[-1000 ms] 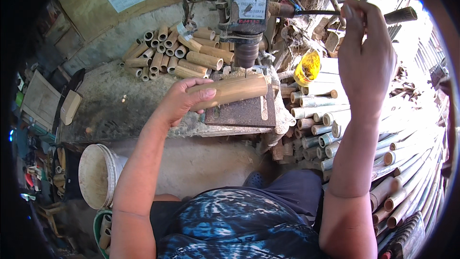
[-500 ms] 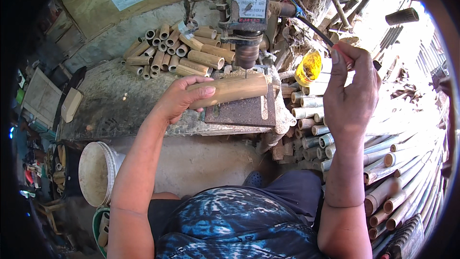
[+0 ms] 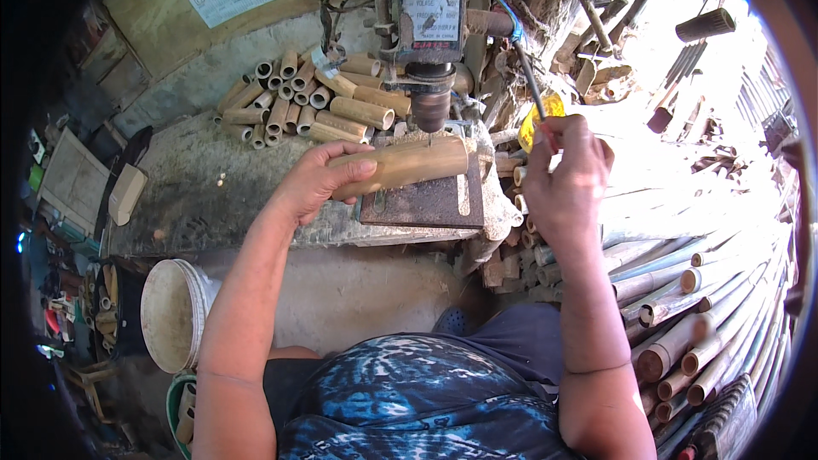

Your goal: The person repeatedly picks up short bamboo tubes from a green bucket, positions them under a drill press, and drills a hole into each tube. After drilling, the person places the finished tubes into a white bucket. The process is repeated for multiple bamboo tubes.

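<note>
Bamboo tube [image 3: 400, 166] gripped by left hand [image 3: 319, 181]; right hand [image 3: 567, 177] clasps drill lever [image 3: 532, 89].

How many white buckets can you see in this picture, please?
1: a white bucket stands on the floor at lower left, beside the person's left forearm, below the bench edge. Others may be hidden in the dark clutter.

Left hand [image 3: 319, 183] grips a bamboo tube [image 3: 409, 164] under the drill [image 3: 430, 102]; right hand [image 3: 567, 179] grasps its lever [image 3: 530, 85].
</note>
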A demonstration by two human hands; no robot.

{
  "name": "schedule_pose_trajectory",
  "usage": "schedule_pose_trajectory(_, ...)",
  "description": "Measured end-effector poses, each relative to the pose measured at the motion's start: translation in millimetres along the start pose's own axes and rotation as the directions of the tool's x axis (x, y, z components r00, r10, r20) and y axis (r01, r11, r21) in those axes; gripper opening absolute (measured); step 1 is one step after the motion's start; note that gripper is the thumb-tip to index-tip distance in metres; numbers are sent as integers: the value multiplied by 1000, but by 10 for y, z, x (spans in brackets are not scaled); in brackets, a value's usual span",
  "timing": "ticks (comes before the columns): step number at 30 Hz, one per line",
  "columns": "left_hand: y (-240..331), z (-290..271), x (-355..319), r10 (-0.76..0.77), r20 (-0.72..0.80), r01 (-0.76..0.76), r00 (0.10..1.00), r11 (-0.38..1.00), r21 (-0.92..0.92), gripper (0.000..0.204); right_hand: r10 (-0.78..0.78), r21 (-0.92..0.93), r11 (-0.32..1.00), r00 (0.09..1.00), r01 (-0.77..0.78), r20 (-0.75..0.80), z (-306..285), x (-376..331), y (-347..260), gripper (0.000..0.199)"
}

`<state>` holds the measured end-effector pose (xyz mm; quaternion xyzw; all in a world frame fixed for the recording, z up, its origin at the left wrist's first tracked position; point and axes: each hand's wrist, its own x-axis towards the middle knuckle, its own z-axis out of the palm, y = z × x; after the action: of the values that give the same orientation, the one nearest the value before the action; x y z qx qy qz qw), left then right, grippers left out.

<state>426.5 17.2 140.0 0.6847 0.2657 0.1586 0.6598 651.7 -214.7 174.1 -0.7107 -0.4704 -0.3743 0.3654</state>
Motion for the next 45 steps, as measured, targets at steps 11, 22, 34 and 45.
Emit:
schedule_pose_trajectory(11,17,19,-4,5,-2,-5,1000,1000,30,63,105,-77,993,984,-95,145,768,37,295,15)
schedule_pose_trajectory(22,-10,45,-60,96,2,-96,995,995,20,62,-217,-15,976,955,218,-201,-602,993,-130,6)
schedule_pose_trajectory(34,-161,523,257,316,-45,-294,948,921,256,59,92,-53,994,996,-93,-9,-572,1744,-379,22)
schedule_pose_trajectory(45,-145,606,369,420,-16,-363,907,802,475,65,-202,14,978,966,207,-160,-581,1101,-129,6)
